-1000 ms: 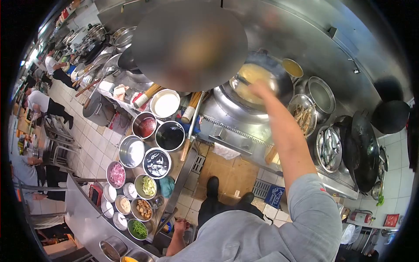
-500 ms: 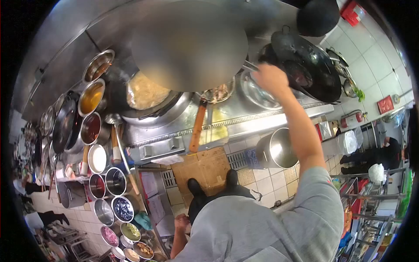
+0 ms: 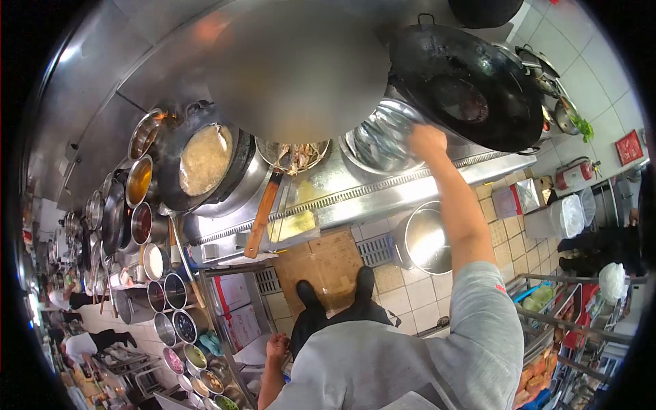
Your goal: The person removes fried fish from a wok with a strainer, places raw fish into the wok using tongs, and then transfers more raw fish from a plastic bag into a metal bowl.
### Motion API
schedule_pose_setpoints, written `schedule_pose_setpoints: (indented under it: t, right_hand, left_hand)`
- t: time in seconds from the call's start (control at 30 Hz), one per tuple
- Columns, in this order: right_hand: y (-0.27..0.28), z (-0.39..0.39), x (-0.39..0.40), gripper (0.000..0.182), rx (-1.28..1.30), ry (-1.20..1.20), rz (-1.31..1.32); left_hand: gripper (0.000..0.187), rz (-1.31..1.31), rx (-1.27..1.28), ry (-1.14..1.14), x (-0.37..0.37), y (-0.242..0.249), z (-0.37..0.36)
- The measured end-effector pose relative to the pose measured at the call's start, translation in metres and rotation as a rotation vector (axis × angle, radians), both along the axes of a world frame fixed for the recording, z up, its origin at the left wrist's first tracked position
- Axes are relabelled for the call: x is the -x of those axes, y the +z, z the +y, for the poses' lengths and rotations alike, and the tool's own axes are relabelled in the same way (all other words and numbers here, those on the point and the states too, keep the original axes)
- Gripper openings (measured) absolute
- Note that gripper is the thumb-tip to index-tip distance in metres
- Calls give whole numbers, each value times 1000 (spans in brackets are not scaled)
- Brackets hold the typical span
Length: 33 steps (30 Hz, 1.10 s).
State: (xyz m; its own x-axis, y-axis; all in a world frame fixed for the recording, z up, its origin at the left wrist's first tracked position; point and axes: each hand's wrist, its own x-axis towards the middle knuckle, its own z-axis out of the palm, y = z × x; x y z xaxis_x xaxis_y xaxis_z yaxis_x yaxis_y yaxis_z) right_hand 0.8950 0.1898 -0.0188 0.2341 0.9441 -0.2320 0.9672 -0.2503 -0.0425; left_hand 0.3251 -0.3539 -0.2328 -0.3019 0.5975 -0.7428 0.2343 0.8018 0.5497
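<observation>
No lettering can be read; the red mark (image 3: 497,287) on the grey sleeve (image 3: 478,304) cannot be made out.

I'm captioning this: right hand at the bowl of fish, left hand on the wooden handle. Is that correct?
Not quite: in the head view, the left hand is beside the body, apart from the wooden handle. The right hand is at the bowl of fish.

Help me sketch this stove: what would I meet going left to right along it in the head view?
Orange liquid → frothy wok → browned pieces → silvery fish → right hand.
</observation>
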Motion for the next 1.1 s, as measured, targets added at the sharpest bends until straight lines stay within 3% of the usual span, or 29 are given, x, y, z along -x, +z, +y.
schedule_pose_setpoints:
  t: [0.1,0.17,0.23,0.43,0.5,0.6,0.7,0.8,0.87,0.97,1.1]
  right_hand:
    - [-20,17,-3,33,-53,14,53]
    - [-29,19,-9,35,-43,20,108]
    - [-18,15,-16,38,20,45,148]
    - [-30,16,-26,46,-39,46,140]
    - [-49,17,-38,45,-83,33,185]
    - [-51,8,-49,42,-136,32,305]
    - [-24,-22,-45,40,-213,79,367]
    - [2,-35,-33,42,-251,115,365]
    - [2,-28,-29,43,-385,207,352]
    - [58,-33,21,39,-412,310,291]
    - [113,-33,106,37,-404,436,314]
  left_hand:
    - [12,50,-136,-127,-4,2,-33]
    - [10,21,-108,-25,-6,7,-51]
    - [11,-122,48,332,-27,22,-59]
    - [24,308,18,-218,-31,6,-87]
    - [22,217,54,-104,-35,10,-78]
    - [23,205,-51,-108,-32,3,-61]
    - [30,214,-106,-168,-24,-4,-49]
    - [33,-7,20,200,-17,-9,-29]
    - [24,35,30,17,0,-20,-25]
    - [17,36,61,145,11,-33,-18]
    - [16,-81,3,136,28,-33,-16]
